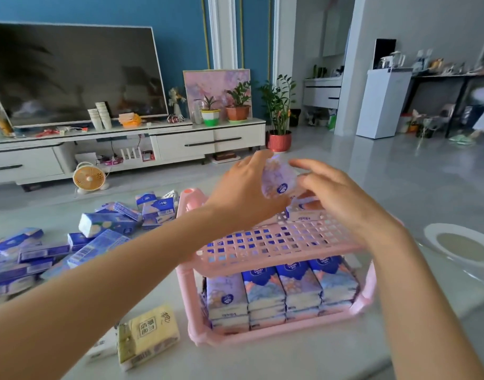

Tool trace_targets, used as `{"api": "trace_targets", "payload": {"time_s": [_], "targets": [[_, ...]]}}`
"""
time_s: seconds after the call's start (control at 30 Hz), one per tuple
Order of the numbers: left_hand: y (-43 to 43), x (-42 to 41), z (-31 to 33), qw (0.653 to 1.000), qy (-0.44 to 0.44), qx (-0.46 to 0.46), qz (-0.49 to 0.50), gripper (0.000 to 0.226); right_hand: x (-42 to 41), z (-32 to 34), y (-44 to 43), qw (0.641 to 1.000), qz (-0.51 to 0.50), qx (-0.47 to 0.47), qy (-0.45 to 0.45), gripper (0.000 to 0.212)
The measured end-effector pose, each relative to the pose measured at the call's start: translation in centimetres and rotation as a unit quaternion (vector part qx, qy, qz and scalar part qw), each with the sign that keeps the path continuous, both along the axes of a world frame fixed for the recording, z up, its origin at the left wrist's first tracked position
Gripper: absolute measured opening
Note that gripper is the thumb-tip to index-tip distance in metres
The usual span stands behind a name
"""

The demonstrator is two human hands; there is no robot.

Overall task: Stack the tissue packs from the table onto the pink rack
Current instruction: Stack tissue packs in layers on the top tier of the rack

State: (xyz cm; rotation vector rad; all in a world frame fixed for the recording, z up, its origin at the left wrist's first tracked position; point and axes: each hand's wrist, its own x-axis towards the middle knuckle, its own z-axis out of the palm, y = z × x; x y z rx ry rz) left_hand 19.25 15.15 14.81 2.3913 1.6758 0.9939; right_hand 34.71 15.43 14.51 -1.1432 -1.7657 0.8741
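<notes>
Tissue pack (278, 178) held above the far end of the pink rack's (276, 244) top shelf.

Your left hand (243, 193) grips the soft, glossy, plastic-wrapped pack, lilac and white with a round blue logo, its fingers (256, 160) curled round it. Your right hand (342, 198) hovers just beside it with fingers (309, 165) loosely spread; whether they touch the wrapper cannot be told. Under it, one flat pack (304, 214) lies on the rack's pink plastic lattice shelf, its side reading "Vinda" upside down. The lower shelf carries four rows of stacked rectangular packs (282, 289) with blue tops marked "Vinda". On the pale, smooth counter (290, 357), a loose heap of blue-and-white packs (71, 248) lies to the left. A yellow pack (149, 335) printed with Chinese characters sits near you, and a round white plate (460, 242) is to the right.
</notes>
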Motion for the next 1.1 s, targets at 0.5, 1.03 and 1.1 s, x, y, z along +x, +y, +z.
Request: {"api": "trace_targets", "payload": {"time_s": [0.5,1.03,1.1], "targets": [[1.1,0.9,-1.7,0.948,0.302,-0.076,-0.058,0.045,1.8,-1.9,0.9,0.939,-0.303,0.127,-0.105,0.026],[0.7,-5.3,-1.1,0.922,0.309,-0.208,0.103,0.122,0.9,-2.6,0.9,0.924,-0.21,0.106,-0.302,0.022],[0.9,-5.6,-1.1,0.924,0.3,-0.218,0.098,0.119,1.0,-2.6,0.8,0.931,-0.19,0.104,-0.295,0.019]]}}
